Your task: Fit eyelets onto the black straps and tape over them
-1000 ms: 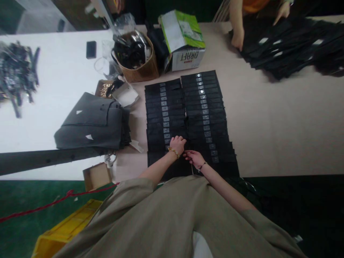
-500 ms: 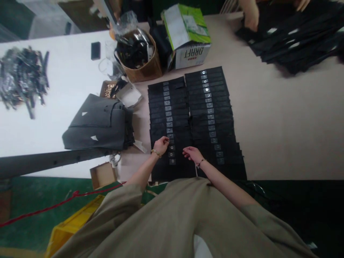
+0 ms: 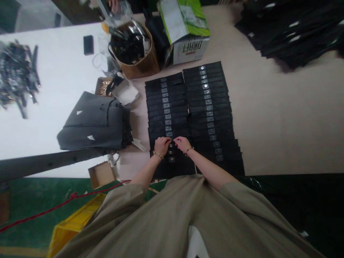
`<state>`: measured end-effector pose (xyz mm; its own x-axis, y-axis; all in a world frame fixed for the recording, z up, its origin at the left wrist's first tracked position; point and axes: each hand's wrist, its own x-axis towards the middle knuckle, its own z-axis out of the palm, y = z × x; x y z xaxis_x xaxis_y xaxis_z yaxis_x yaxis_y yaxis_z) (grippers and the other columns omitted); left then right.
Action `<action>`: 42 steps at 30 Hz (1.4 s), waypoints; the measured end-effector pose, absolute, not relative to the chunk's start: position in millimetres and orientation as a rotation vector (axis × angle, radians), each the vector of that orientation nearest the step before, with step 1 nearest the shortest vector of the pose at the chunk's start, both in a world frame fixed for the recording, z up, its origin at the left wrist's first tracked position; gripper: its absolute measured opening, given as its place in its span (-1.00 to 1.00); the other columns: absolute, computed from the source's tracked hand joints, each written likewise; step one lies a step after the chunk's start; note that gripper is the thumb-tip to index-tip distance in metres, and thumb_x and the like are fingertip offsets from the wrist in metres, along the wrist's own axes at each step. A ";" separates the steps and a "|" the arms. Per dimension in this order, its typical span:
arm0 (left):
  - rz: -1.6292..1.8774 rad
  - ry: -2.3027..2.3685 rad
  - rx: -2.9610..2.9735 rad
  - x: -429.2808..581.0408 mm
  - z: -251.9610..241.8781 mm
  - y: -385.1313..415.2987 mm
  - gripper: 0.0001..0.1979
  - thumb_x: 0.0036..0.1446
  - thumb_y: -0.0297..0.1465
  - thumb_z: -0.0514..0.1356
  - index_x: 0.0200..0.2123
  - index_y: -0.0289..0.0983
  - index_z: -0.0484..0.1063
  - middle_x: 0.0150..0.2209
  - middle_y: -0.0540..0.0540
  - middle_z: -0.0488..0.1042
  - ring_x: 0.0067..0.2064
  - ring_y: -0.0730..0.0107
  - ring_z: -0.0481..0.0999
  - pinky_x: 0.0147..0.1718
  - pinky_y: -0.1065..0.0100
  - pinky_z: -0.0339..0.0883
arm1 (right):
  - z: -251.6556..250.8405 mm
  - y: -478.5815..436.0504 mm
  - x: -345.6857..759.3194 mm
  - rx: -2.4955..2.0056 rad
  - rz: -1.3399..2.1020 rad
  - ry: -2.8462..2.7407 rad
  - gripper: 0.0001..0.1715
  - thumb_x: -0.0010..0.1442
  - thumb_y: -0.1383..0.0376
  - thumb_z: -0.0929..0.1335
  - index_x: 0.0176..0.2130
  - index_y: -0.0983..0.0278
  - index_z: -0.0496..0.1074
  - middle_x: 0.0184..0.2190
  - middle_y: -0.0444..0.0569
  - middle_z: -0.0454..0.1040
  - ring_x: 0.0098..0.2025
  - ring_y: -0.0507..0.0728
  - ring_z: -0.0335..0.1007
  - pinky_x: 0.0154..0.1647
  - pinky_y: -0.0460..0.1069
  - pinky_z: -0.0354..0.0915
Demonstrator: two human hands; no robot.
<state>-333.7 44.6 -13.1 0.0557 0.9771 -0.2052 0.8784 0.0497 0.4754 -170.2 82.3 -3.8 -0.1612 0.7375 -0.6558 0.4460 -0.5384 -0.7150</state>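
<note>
Two columns of overlapping black strips lie on the beige tabletop, each strip bearing a small metal-edged tag. My left hand (image 3: 162, 146) rests on the lower part of the left column (image 3: 166, 114), and my right hand (image 3: 182, 143) comes in from the right over the same column. Their fingertips nearly meet around a tag (image 3: 171, 144), which they partly hide. Whether either hand grips a strip is hard to see. The right column (image 3: 208, 107) lies just beside my right wrist, untouched. A beaded bracelet circles each wrist.
A heap of black strips (image 3: 292, 32) lies top right. Beyond the columns stand a cardboard box (image 3: 190, 50) and a woven basket (image 3: 134, 61). Folded grey fabric (image 3: 91, 125) lies left, a yellow crate (image 3: 72, 229) sits on the floor, and a co-worker's hand (image 3: 115, 4) shows at the top.
My right hand has moved left over the left column, and both hands now close in on one tag. The co-worker's hands have left the top-right heap.
</note>
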 end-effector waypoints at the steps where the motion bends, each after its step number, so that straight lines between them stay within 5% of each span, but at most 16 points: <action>1: 0.279 1.866 1.857 -332.9 -14.1 43.8 -0.80 0.27 -0.27 0.17 -0.13 -0.17 0.54 -0.15 -0.10 0.58 -0.10 0.22 0.44 -0.14 0.25 0.22 | -4.1 81.9 -169.4 -1.854 1.758 -1.358 -0.86 0.23 0.36 0.33 -0.34 0.31 0.50 -0.57 -0.19 0.43 -0.63 -0.07 0.25 -0.59 -0.17 0.17; 14: 0.406 1.924 1.866 -331.6 -20.6 40.4 -0.72 0.27 -0.19 0.16 -0.14 -0.19 0.59 -0.23 -0.14 0.56 -0.16 0.22 0.42 -0.16 0.24 0.20 | -3.0 78.5 -172.0 -1.877 1.691 -1.347 -0.84 0.21 0.36 0.32 -0.28 0.32 0.53 -0.53 -0.15 0.48 -0.60 -0.05 0.28 -0.55 -0.16 0.20; 24: 0.451 1.893 1.841 -332.8 -13.8 43.0 -0.74 0.23 -0.30 0.22 -0.03 -0.17 0.53 -0.16 -0.10 0.57 -0.11 0.23 0.47 -0.15 0.24 0.22 | -6.2 84.3 -177.4 -1.930 1.440 -1.636 -0.86 0.17 0.34 0.36 -0.33 0.26 0.57 -0.31 -0.03 0.61 -0.25 0.08 0.49 -0.16 -0.06 0.34; 32: 0.318 1.909 1.945 -330.0 -13.2 45.4 -0.79 0.26 -0.27 0.16 -0.17 -0.16 0.59 -0.21 -0.12 0.55 -0.14 0.20 0.44 -0.21 0.22 0.21 | 1.2 82.4 -172.4 -1.789 1.884 -1.072 -0.61 0.20 0.52 0.24 -0.02 0.34 0.46 -0.31 -0.03 0.61 -0.54 -0.09 0.37 -0.50 -0.21 0.29; 42: 0.538 1.784 1.855 -332.6 1.0 48.6 -0.75 0.27 -0.35 0.15 -0.04 -0.21 0.52 -0.12 -0.13 0.54 -0.06 0.28 0.46 -0.05 0.28 0.33 | 10.5 80.1 -173.0 -1.733 2.013 -0.973 -0.92 0.24 0.44 0.34 -0.22 0.34 0.43 -0.37 -0.03 0.60 -0.58 -0.10 0.38 -0.65 -0.25 0.16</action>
<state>-332.6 48.6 1.0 0.0604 0.9962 -0.0627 0.7956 -0.0101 0.6057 -173.0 80.1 10.5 -0.2189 0.6304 -0.7448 0.1921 -0.7205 -0.6663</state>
